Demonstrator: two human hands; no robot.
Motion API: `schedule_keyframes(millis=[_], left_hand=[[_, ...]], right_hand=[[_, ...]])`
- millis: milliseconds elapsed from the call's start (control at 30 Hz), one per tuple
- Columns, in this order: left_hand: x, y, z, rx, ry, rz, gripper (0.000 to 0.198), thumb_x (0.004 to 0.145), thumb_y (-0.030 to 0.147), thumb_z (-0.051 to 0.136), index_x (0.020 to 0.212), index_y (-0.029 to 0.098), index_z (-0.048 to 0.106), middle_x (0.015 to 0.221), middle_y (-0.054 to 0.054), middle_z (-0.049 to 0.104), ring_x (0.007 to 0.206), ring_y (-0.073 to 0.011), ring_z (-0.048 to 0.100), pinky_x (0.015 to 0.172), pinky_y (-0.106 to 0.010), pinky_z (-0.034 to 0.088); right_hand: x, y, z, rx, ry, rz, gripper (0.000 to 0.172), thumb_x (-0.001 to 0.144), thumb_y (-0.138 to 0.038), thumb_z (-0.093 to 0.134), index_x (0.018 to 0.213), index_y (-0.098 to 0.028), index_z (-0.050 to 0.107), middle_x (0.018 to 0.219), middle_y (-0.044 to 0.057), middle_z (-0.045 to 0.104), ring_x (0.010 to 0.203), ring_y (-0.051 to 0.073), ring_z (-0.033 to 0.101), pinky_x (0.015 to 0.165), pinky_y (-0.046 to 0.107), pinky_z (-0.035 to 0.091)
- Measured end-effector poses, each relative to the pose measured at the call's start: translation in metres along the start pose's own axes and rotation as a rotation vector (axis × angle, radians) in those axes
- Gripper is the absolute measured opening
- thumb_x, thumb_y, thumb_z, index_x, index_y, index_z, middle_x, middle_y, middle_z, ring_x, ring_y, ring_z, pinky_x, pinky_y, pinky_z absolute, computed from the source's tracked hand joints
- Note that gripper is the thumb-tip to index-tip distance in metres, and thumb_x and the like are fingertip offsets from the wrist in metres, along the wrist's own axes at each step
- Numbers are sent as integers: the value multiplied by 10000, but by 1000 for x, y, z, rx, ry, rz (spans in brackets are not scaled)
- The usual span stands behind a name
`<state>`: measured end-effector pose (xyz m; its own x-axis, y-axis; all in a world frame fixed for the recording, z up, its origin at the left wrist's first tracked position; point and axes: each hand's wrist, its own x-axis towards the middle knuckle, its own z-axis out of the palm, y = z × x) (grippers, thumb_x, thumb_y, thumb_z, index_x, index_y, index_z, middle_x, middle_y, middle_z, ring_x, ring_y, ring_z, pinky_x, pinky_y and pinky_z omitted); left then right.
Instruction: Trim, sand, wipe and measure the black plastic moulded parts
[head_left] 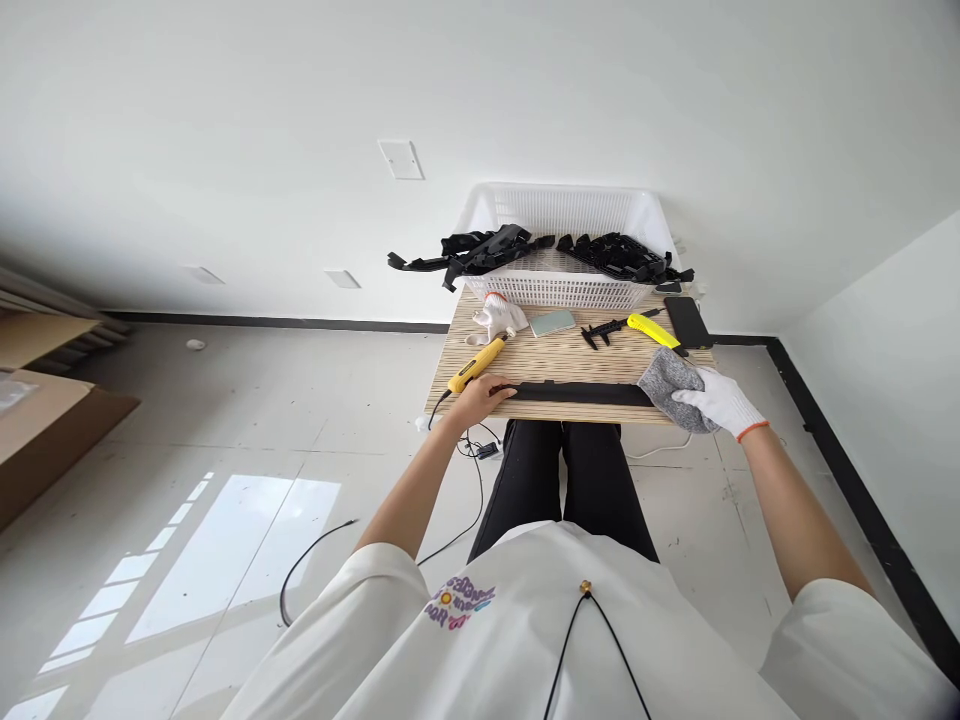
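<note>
A long, flat black strip [581, 393] lies along the near edge of the small wood-patterned table [517, 350]. My bare left hand [484, 397] grips its left end, fingers closed on it. My right hand [712, 400], in a white glove with an orange cuff, is closed on a grey cloth [667, 385], which covers the strip's right end. Just beyond my left hand lies a yellow corded rotary tool [476, 365]. A yellow utility knife [654, 331] rests beyond the cloth, beside black calipers [602, 331].
A white plastic basket [562, 291] at the table's back holds many black plastic pieces [487, 252], some overhanging its rim. A white glove [501, 315], a pale green block [553, 323] and a black phone-like slab [687, 322] lie in front. Cables [480, 490] trail on the floor; a cardboard box [52, 430] stands left.
</note>
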<state>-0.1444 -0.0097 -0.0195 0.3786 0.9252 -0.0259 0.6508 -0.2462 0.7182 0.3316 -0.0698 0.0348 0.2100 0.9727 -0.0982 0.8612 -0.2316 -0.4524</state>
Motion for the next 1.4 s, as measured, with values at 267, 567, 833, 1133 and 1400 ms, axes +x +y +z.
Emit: schedule_keyframes(millis=[267, 567, 833, 1133, 1400], left_hand=[[-2, 1, 1, -1, 35, -13, 435, 892, 558, 565, 1098, 210, 725, 1137, -78, 711, 1025, -239, 646, 891, -342, 520], [-4, 2, 1, 5, 61, -54, 448, 884, 570, 575, 1081, 199, 733, 1084, -81, 716, 957, -231, 648, 889, -345, 526], [-2, 1, 1, 4, 85, -25, 418, 886, 540, 576, 1079, 204, 733, 1085, -75, 731, 937, -230, 658, 873, -340, 532], [-2, 6, -2, 27, 134, 23, 286, 900, 490, 578, 994, 268, 733, 1015, -51, 749, 938, -244, 693, 817, -351, 558], [2, 13, 5, 127, 103, -27, 172, 886, 292, 541, 908, 213, 692, 954, -70, 716, 935, -252, 673, 836, -364, 546]], right_hand=[[1, 19, 6, 450, -21, 255, 402, 748, -366, 706, 1086, -149, 730, 953, 136, 749, 864, 251, 691, 721, 326, 506], [-9, 10, 15, 97, -5, 64, 528, 668, -478, 776, 1093, -174, 701, 1061, 115, 711, 943, 270, 640, 794, 359, 463], [-14, -64, 50, -431, 88, -232, 509, 812, -695, 546, 793, -201, 670, 801, 98, 700, 878, 281, 620, 924, 437, 370], [-17, -112, 98, -396, 451, -349, 709, 800, -750, 565, 1120, -127, 672, 1022, 164, 713, 975, 344, 619, 1123, 540, 212], [-25, -201, 129, -317, 248, -403, 606, 846, -743, 497, 838, -166, 681, 799, 131, 643, 820, 298, 584, 874, 481, 406]])
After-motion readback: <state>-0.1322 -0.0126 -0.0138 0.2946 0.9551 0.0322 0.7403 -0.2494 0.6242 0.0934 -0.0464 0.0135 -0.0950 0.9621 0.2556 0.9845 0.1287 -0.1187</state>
